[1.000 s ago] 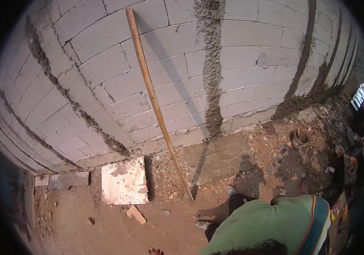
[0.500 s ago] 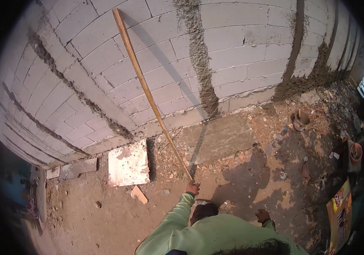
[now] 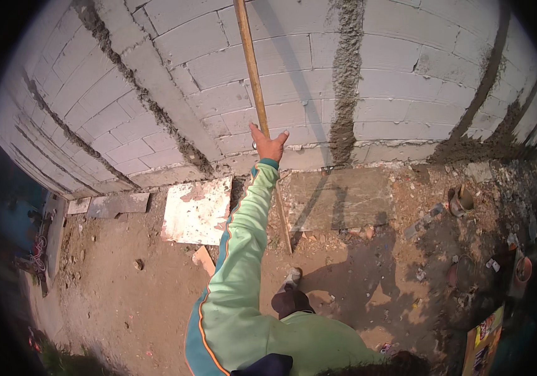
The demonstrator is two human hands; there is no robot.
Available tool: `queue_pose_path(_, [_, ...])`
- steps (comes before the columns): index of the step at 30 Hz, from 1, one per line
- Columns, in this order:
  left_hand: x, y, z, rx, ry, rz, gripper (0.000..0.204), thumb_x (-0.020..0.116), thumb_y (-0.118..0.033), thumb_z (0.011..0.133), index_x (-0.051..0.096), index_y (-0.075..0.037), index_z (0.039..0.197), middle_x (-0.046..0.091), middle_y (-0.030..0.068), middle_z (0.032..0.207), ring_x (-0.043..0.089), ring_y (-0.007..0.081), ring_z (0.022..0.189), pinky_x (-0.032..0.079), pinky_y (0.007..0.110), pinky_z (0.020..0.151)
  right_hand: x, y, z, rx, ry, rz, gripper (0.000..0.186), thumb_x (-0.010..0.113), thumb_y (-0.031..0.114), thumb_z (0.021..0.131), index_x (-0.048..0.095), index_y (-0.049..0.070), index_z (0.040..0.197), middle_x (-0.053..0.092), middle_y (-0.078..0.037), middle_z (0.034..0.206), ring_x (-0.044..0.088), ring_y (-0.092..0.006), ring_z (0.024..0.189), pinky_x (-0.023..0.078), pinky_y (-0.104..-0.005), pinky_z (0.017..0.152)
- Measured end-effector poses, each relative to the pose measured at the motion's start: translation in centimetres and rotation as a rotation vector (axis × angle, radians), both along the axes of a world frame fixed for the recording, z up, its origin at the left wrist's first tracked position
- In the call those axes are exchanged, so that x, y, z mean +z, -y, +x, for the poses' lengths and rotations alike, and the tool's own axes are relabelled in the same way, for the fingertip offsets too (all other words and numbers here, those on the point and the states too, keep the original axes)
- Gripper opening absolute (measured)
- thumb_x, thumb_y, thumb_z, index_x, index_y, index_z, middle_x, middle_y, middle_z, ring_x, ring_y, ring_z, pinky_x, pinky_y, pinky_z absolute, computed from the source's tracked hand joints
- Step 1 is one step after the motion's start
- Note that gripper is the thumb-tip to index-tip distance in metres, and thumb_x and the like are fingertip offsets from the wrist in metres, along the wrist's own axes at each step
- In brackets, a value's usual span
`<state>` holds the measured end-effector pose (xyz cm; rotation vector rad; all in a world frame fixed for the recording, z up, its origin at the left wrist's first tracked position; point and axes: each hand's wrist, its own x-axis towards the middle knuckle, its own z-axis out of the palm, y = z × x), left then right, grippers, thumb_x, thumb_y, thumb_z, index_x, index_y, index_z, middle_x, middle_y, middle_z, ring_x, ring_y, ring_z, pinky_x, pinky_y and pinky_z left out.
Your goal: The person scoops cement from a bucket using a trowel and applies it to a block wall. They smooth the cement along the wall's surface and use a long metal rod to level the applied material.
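A long, narrow wooden batten [image 3: 253, 69] leans against the block wall [image 3: 397, 69], its lower end on the ground by the rubble. My left arm reaches forward, and my left hand [image 3: 270, 148] is at the batten with thumb and fingers spread to either side of it. The palm side is turned away from view, so how firmly the hand touches the wood cannot be told. Behind the hand and sleeve, part of the batten is hidden. My right hand is out of the picture.
Rough mortar strips [image 3: 346, 81] run up the wall. At its foot lie a pale, stained board [image 3: 198, 210] and a grey-brown sheet [image 3: 362, 197]. A bucket [image 3: 461, 200] stands right among rubble, with a reddish bowl [image 3: 523, 269] farther right. My shoe [image 3: 293, 276] is on the dirt.
My left hand has left the batten's lower end and reached farther up it, fingers now spread. The batten stands more upright. My right hand has gone out of view.
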<state>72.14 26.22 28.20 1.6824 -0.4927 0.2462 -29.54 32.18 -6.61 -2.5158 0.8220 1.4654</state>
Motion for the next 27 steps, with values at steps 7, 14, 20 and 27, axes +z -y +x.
queue_pose_path(7, [1.0,2.1,22.5,-0.361,-0.146,0.172,0.112,0.086,-0.019,0.063,0.022,0.009,0.15,0.047,0.0311,0.139,0.05,0.0405,0.129,0.042,0.044,0.108,6.0,-1.7,15.1,-0.873,0.341,-0.049,0.037,0.063,0.033,0.09,0.063,0.015,0.122,0.067,-0.008,0.108,0.064,-0.0249,0.077,0.053,-0.0406,0.062])
queue_pose_path(14, [0.8,2.4,21.8,-0.548,-0.179,-0.018,0.075,0.088,-0.011,0.064,0.053,0.006,0.128,0.065,0.0149,0.108,0.065,0.0214,0.091,0.055,0.034,0.084,13.3,5.4,34.3,-1.029,1.075,0.105,0.049,0.066,0.022,0.093,0.053,0.002,0.136,0.066,-0.009,0.106,0.062,-0.0188,0.082,0.054,-0.0367,0.065])
queue_pose_path(20, [4.7,2.3,2.8,-0.691,-0.039,-0.06,0.064,0.078,-0.006,0.071,0.053,0.006,0.129,0.066,0.0112,0.11,0.064,0.0193,0.099,0.051,0.034,0.092,27.7,15.7,47.8,-0.986,1.52,0.319,0.055,0.066,0.016,0.093,0.047,0.004,0.143,0.06,-0.01,0.126,0.059,-0.0193,0.11,0.048,-0.0351,0.095])
queue_pose_path(27, [4.3,0.9,-32.7,-0.84,0.286,0.132,0.064,0.078,-0.009,0.063,0.058,-0.001,0.123,0.06,0.0151,0.116,0.063,0.0304,0.099,0.05,0.037,0.089,54.2,21.7,39.8,-0.467,2.379,0.538,0.091,0.048,0.063,0.095,0.024,0.0,0.155,0.043,-0.018,0.148,0.045,-0.0278,0.135,0.032,-0.0345,0.111])
